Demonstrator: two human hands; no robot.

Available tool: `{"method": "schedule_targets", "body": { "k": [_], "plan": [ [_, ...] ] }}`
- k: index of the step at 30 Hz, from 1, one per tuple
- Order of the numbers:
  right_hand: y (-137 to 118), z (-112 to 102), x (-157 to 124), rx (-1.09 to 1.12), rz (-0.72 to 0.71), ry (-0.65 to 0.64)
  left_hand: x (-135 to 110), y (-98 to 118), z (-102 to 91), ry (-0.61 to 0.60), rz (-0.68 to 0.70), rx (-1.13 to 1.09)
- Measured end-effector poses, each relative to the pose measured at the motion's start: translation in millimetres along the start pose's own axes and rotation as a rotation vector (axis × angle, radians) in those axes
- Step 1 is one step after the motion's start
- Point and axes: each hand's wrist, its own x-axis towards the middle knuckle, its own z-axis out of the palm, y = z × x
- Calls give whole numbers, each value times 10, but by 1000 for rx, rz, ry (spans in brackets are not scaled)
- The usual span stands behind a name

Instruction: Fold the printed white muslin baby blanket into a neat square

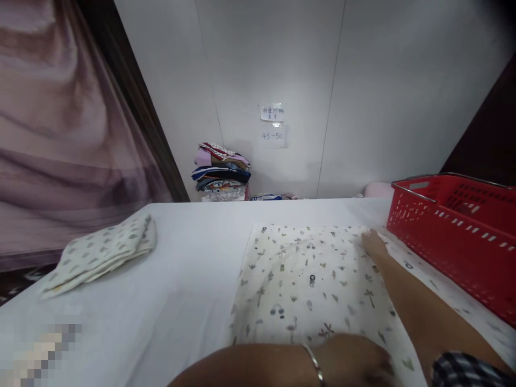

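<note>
A white cloth (pixel 298 269) printed with small palms, flamingos and other motifs lies spread flat on the white-covered table (pixel 189 242). My right hand (pixel 374 246) reaches to its far right corner, fingers together and closed on the fabric there; the fingertips are small and blurred. Crossing the bottom of the view, my left forearm wears a silver bangle (pixel 314 363). My left hand (pixel 363 359) rests over the near right part of the cloth, its fingers curled down and partly hidden in shadow. What the left hand grips, if anything, cannot be made out.
A red perforated basket (pixel 451 231) stands on the right, with more printed fabric (pixel 435 285) beside it. On the left lies a folded cloth with a leaf-like print (pixel 105 247). Beyond the table are stacked clothes (pixel 221 172), a wall and a pink curtain (pixel 60 134).
</note>
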Motion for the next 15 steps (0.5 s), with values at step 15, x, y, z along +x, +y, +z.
{"method": "schedule_targets", "body": {
  "k": [15],
  "plan": [
    [794, -646, -1396, -372, -97, -56, -2131, -1096, -1430, 878, -1129, -207]
  ]
}}
